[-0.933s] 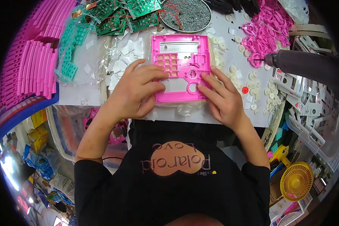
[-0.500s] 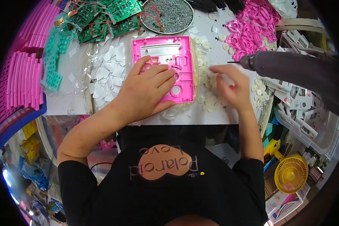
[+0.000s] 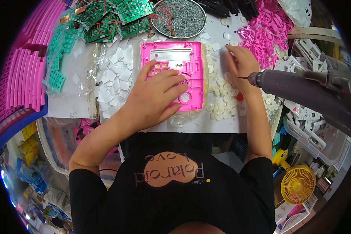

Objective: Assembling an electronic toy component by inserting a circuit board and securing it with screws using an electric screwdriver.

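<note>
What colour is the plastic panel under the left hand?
Bright pink. The plastic panel lies flat under the left hand, seen clearly in the head view.

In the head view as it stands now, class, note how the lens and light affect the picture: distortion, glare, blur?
Head view: fisheye bends the white table edge and the stacked pink strips toward a black rim; lighting is even and bright, with soft shadows under the left hand; the pink plastic panel is sharp; the right hand shows slight blur at its fingertips.
</note>
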### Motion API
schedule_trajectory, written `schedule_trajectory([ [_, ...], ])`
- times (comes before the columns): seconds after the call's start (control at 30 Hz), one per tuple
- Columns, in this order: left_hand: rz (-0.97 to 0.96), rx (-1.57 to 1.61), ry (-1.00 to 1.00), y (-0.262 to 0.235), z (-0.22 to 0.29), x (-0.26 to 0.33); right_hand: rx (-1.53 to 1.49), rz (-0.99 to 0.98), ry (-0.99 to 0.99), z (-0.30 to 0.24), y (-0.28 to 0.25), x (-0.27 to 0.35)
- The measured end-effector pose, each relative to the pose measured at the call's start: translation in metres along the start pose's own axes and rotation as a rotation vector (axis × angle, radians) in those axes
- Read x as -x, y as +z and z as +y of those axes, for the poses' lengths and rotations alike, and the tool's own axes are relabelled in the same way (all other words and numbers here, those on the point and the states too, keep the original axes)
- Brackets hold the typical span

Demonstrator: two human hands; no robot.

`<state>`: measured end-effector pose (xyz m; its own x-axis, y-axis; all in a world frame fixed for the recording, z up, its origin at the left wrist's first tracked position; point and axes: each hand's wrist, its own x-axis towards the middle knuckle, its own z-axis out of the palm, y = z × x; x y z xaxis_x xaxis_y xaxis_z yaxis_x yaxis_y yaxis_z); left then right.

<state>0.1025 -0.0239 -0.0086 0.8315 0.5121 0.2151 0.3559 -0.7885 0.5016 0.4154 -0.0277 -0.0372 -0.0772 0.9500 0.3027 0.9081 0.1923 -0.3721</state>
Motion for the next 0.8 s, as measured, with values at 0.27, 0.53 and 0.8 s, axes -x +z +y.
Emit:
schedule_trajectory([
  [0.27, -0.234, 1.121, -0.574, -0.011, 0.020, 0.000, -0.702, -0.054, -0.128, -0.091, -0.015, 0.061],
  [0.53, 0.053, 1.057, -0.625, -0.010, 0.035, 0.014, -0.783, -0.108, 0.226, -0.139, -0.025, 0.054],
  [0.8, 0.170, 0.414, -0.413, 0.007, 0.039, 0.017, -0.569, -0.180, 0.373, -0.146, -0.016, 0.042],
])
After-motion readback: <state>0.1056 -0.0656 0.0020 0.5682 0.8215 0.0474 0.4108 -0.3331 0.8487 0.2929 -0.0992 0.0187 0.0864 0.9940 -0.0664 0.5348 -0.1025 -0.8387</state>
